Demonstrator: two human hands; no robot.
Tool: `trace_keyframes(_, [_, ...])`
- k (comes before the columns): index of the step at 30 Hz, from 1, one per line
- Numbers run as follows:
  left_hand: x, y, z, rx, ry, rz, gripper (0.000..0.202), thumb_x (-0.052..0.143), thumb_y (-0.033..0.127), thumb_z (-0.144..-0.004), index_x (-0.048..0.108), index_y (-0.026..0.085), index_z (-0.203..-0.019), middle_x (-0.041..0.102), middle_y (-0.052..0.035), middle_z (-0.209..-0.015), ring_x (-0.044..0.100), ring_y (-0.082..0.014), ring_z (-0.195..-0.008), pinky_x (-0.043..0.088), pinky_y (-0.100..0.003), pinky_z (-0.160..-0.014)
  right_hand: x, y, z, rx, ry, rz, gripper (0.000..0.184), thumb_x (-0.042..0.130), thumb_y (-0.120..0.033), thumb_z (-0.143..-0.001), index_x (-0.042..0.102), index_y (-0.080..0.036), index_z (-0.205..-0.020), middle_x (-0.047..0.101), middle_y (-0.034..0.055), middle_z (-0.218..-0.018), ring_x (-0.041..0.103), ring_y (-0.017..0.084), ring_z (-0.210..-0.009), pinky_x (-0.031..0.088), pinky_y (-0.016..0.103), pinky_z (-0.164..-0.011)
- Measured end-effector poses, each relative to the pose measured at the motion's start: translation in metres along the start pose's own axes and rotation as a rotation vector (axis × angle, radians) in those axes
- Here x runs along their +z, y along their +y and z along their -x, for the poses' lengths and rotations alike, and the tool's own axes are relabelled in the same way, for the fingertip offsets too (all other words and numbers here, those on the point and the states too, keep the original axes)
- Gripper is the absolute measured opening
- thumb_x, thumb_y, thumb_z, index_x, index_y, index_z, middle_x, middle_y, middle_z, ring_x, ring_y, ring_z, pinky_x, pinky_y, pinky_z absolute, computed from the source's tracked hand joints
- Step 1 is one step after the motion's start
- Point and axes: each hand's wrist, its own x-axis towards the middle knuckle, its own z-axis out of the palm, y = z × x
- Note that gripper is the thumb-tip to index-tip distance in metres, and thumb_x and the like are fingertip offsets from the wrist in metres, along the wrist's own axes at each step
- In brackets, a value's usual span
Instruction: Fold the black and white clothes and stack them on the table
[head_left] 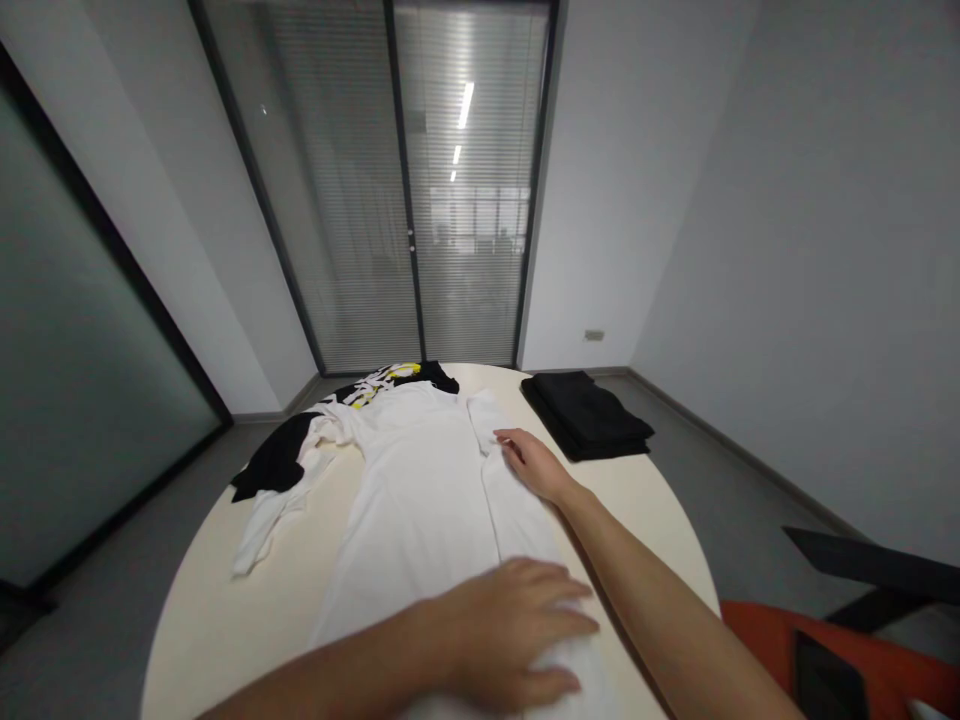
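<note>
A white long-sleeved shirt (420, 480) lies spread lengthwise on the round table (195, 620). Its left sleeve (274, 515) stretches out to the left, while a strip along the right side (517, 515) lies folded over the body. My right hand (536, 465) rests at that folded strip near the shoulder, fingers extended and slightly bent on the fabric. Closer to me, my left hand (517, 630) is over the lower part of the shirt with its fingers spread, a little blurred. Whether its palm touches the cloth, I cannot tell.
A black garment with white and yellow print (375, 383) lies rumpled at the table's back left, partly under the shirt. Folded black clothes (589, 412) are stacked at the back right. An orange chair (772, 640) stands right of the table; a glass partition (360, 200) is behind.
</note>
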Motion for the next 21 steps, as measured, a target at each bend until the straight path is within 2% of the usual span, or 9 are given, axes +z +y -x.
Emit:
trace_keyframes(2, [-0.017,-0.019,-0.002,-0.185,0.033,-0.03,0.055,0.054,0.047,-0.096,0.05,0.02,-0.143,0.046,-0.0102,-0.155,0.038,-0.031,-0.145,0.029,-0.047,-0.12,0.001,0.004,0.001,-0.009,-0.013,-0.01,0.036,0.048,-0.019,-0.096,0.061,-0.02,-0.129,0.071,0.0101,-0.117,0.064,0.021,-0.107,0.047,0.037,-0.099])
trace_keyframes(5, [-0.019,-0.042,0.002,-0.33,0.015,-0.049,0.063,0.06,0.047,-0.091,0.048,0.017,-0.145,0.04,-0.0148,-0.158,0.032,-0.0372,-0.147,0.027,-0.056,-0.119,0.002,0.007,0.002,0.015,-0.031,-0.042,0.036,0.046,-0.02,-0.098,0.059,-0.021,-0.131,0.073,0.0087,-0.113,0.066,0.021,-0.106,0.048,0.036,-0.097])
trace_keyframes(10, [-0.006,-0.049,0.009,-0.369,0.044,0.011,0.061,0.061,0.043,-0.089,0.049,0.023,-0.145,0.038,-0.01,-0.16,0.028,-0.0345,-0.15,0.024,-0.055,-0.122,0.0,0.001,-0.006,0.084,-0.028,-0.015,0.03,0.047,-0.029,-0.1,0.064,-0.019,-0.122,0.074,0.0092,-0.108,0.068,0.021,-0.099,0.049,0.031,-0.089])
trace_keyframes(15, [-0.007,-0.049,0.008,-0.471,0.134,0.019,0.05,0.051,0.038,-0.096,0.051,0.026,-0.144,0.045,-0.0066,-0.156,0.033,-0.0305,-0.148,0.025,-0.054,-0.122,0.0,-0.011,-0.037,0.257,-0.095,0.211,0.024,0.051,-0.029,-0.096,0.07,-0.022,-0.11,0.077,0.0051,-0.09,0.069,0.019,-0.082,0.046,0.027,-0.075])
trace_keyframes(18, [-0.004,-0.053,0.007,-0.569,0.207,-0.029,0.051,0.048,0.031,-0.095,0.051,0.022,-0.145,0.045,-0.007,-0.156,0.033,-0.0278,-0.147,0.025,-0.049,-0.123,0.003,-0.017,-0.065,0.365,-0.121,0.373,0.025,0.053,-0.032,-0.094,0.072,-0.023,-0.105,0.077,0.0071,-0.095,0.07,0.021,-0.09,0.047,0.028,-0.078])
trace_keyframes(21, [0.0,-0.056,0.008,-0.64,0.224,-0.053,0.055,0.052,0.032,-0.092,0.05,0.021,-0.146,0.039,-0.0081,-0.159,0.031,-0.0293,-0.149,0.024,-0.049,-0.123,0.008,-0.019,-0.093,0.425,-0.113,0.444,0.029,0.055,-0.039,-0.092,0.074,-0.021,-0.103,0.076,0.0125,-0.103,0.07,0.026,-0.097,0.048,0.031,-0.081])
